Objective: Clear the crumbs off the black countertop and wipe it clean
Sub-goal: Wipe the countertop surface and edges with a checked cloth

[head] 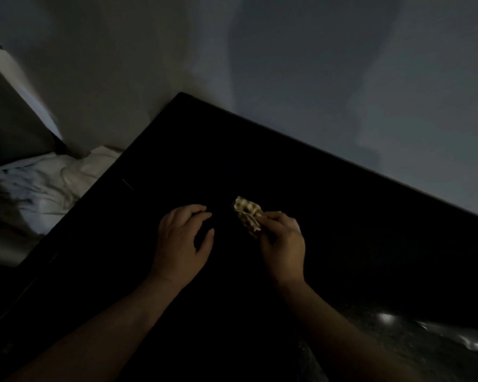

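The black countertop [329, 216] fills the middle of the dim head view and runs up to a pale wall. My right hand [283, 244] pinches a small crumpled, pale patterned cloth [247, 213] just above the surface. My left hand [182, 241] hovers beside it on the left, palm down, fingers curled and apart, holding nothing. No crumbs can be made out in this dark light.
A bundle of white cloth [36, 188] lies beyond the counter's left edge. At the lower right, a speckled glossy surface [425, 340] catches light reflections. The wall [315, 64] borders the counter's far edge.
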Demonstrator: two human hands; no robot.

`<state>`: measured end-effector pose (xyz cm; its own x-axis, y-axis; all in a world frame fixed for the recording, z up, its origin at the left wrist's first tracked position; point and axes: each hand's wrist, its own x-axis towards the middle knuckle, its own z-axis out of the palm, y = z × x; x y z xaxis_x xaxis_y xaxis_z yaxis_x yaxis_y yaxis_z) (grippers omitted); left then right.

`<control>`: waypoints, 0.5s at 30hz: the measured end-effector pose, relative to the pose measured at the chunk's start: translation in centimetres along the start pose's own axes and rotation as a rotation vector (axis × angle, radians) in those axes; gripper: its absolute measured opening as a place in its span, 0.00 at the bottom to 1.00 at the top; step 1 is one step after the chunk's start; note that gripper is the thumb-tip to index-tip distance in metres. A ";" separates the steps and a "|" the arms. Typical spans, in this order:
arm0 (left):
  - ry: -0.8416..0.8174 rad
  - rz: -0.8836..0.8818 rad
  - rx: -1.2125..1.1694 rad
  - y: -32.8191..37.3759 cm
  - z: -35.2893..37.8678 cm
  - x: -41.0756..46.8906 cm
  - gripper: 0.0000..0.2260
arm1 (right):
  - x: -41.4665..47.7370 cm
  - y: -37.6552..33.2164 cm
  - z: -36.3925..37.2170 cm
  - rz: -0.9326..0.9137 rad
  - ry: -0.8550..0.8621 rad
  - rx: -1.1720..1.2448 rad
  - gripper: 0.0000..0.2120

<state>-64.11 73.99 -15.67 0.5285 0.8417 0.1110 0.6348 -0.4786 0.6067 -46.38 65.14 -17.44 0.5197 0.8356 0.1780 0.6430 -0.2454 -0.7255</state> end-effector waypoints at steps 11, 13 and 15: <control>-0.091 -0.026 0.054 -4.5 -4.4 -10.5 0.18 | -3.0 -1.0 -0.7 -0.025 -0.087 -0.052 0.13; -0.082 -0.055 0.061 -5.1 -5.2 -11.2 0.19 | -3.8 -1.8 -0.2 0.057 -0.015 -0.051 0.12; -0.065 -0.064 0.056 -5.4 -6.0 -11.7 0.19 | -6.1 -3.3 0.8 0.050 -0.034 -0.036 0.14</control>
<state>-77.07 68.21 -15.54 0.5201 0.8539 0.0205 0.6979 -0.4387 0.5660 -52.12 61.26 -16.66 0.5329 0.8378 0.1189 0.6369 -0.3046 -0.7083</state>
